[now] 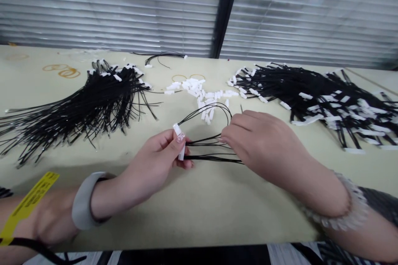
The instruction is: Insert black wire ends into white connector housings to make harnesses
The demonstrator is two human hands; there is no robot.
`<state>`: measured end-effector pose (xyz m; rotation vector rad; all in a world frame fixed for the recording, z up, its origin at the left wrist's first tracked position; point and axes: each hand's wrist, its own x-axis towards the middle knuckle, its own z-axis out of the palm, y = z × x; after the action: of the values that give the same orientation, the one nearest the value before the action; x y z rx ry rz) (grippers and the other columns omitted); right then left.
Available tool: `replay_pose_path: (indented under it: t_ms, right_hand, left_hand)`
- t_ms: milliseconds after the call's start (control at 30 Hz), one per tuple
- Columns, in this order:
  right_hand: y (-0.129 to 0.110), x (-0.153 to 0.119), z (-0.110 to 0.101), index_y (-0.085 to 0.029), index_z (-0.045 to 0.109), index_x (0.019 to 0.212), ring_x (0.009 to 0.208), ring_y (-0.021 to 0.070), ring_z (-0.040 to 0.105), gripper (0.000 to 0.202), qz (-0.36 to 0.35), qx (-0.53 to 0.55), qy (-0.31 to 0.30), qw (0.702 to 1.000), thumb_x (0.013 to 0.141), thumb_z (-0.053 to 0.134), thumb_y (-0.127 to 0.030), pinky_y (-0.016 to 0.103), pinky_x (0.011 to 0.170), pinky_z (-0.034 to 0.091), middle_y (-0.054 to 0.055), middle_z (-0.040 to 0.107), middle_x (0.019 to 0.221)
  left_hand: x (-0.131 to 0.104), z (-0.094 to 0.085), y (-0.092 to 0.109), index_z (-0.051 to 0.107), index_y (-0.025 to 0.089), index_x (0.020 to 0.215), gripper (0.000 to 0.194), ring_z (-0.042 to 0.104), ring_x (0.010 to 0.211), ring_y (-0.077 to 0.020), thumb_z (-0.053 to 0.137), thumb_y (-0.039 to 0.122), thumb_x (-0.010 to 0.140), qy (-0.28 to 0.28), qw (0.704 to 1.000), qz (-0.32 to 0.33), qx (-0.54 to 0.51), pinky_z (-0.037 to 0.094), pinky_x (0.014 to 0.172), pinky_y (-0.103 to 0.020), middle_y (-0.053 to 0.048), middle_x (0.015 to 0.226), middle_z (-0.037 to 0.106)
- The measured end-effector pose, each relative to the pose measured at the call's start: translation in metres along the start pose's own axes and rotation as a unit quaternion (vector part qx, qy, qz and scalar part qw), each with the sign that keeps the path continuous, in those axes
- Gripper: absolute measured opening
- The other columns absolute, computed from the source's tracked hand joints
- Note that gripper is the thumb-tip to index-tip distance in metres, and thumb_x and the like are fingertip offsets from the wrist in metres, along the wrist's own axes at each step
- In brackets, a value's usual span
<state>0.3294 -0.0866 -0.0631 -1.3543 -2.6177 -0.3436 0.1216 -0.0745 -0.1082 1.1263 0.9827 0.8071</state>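
Note:
Near the middle of the table, my left hand (168, 149) pinches a long white connector (182, 154) between thumb and fingers. Several thin black wires (211, 157) run from it to the right, and some of them bend up in a loop. My right hand (261, 140) is closed around the wires a short way from the connector; its fingertips are partly hidden. Just beyond the hands lies a loose pile of small white connectors (209, 101).
To the left lies a big bundle of black wires (93, 99) with white ends. At the right is another heap of wired connectors (298, 83). Rubber bands (69, 72) and a small wire bunch (161, 54) lie toward the back, before the window blinds (124, 8).

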Motion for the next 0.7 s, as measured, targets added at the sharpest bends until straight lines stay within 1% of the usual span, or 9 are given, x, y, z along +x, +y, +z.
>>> replay_pose_path:
  t_ms: [133,267,300,367,433,500,567,633,700]
  right_hand:
    - [-0.004,-0.001,-0.005,-0.018,0.049,0.063,0.058,0.0137,0.038,0.018,-0.044,-0.11,0.038,0.992,0.077,0.045,-0.007,0.028,0.052,0.024,0.0,0.046,0.059]
    - [-0.007,0.0,-0.003,-0.018,0.049,0.062,0.051,0.0127,0.037,0.022,-0.055,-0.182,0.063,0.98,0.075,0.04,-0.002,0.027,0.047,0.02,0.0,0.045,0.052]
    - [-0.005,0.0,-0.001,-0.017,0.05,0.063,0.047,0.0122,0.036,0.022,-0.041,-0.193,0.058,0.979,0.073,0.04,-0.001,0.027,0.046,0.019,0.0,0.044,0.049]
    - [0.003,0.001,0.002,-0.017,0.053,0.067,0.042,0.0114,0.036,0.02,0.033,-0.18,0.077,0.98,0.073,0.041,-0.002,0.026,0.043,0.02,-0.001,0.043,0.046]
    - [0.015,0.001,0.001,-0.016,0.057,0.08,0.045,0.0123,0.045,0.014,0.128,-0.07,0.146,0.978,0.076,0.045,-0.011,0.026,0.043,0.029,0.001,0.053,0.053]
    - [0.023,0.0,-0.006,-0.019,0.055,0.099,0.065,0.0163,0.058,0.021,0.187,0.13,0.232,0.946,0.079,0.047,-0.018,0.029,0.052,0.042,0.006,0.063,0.08]
    - [0.026,0.0,-0.018,-0.023,0.051,0.109,0.089,0.0203,0.059,0.027,0.209,0.304,0.305,0.878,0.084,0.044,-0.02,0.033,0.063,0.047,0.008,0.058,0.106]
    - [0.021,-0.001,-0.029,-0.025,0.053,0.107,0.096,0.022,0.057,0.026,0.228,0.377,0.373,0.817,0.087,0.038,-0.022,0.035,0.067,0.047,0.009,0.055,0.112]
    - [0.013,-0.003,-0.035,-0.022,0.055,0.106,0.086,0.021,0.059,0.026,0.245,0.367,0.412,0.797,0.089,0.035,-0.024,0.034,0.063,0.046,0.011,0.056,0.106]
  left_hand:
    - [0.0,0.0,-0.001,0.055,0.018,0.08,0.02,0.056,0.059,-0.009,0.049,0.036,0.083,0.007,1.0,0.007,0.005,0.046,0.062,-0.026,0.004,0.068,0.054]
    - [0.0,0.0,-0.001,0.055,0.018,0.08,0.02,0.055,0.059,-0.0092,0.05,0.037,0.083,0.013,1.0,0.01,0.009,0.047,0.062,-0.026,0.004,0.067,0.054]
    - [0.0,0.001,-0.001,0.055,0.018,0.079,0.02,0.055,0.058,-0.009,0.05,0.037,0.083,0.014,1.0,0.012,0.007,0.047,0.061,-0.026,0.004,0.067,0.053]
    - [0.0,0.001,0.0,0.054,0.018,0.079,0.02,0.055,0.057,-0.0086,0.05,0.037,0.083,0.013,1.0,0.012,0.001,0.047,0.061,-0.025,0.004,0.067,0.053]
    - [0.0,0.001,0.0,0.054,0.017,0.079,0.021,0.055,0.057,-0.0086,0.049,0.037,0.083,0.013,1.0,0.008,0.003,0.047,0.061,-0.025,0.004,0.067,0.053]
    - [0.0,0.001,-0.001,0.054,0.017,0.08,0.022,0.056,0.058,-0.0089,0.048,0.039,0.083,0.016,1.0,0.003,0.011,0.047,0.062,-0.025,0.003,0.067,0.053]
    - [-0.001,0.002,0.0,0.055,0.017,0.082,0.023,0.057,0.058,-0.0094,0.048,0.039,0.082,0.016,1.0,-0.003,0.025,0.047,0.062,-0.025,0.003,0.068,0.053]
    - [-0.003,0.003,0.002,0.055,0.017,0.082,0.023,0.057,0.058,-0.0092,0.048,0.039,0.083,0.006,0.999,-0.007,0.049,0.047,0.061,-0.024,0.003,0.068,0.053]
    - [-0.005,0.005,0.005,0.056,0.017,0.081,0.022,0.057,0.058,-0.0088,0.047,0.038,0.083,-0.008,0.996,-0.003,0.084,0.047,0.059,-0.022,0.004,0.068,0.053]
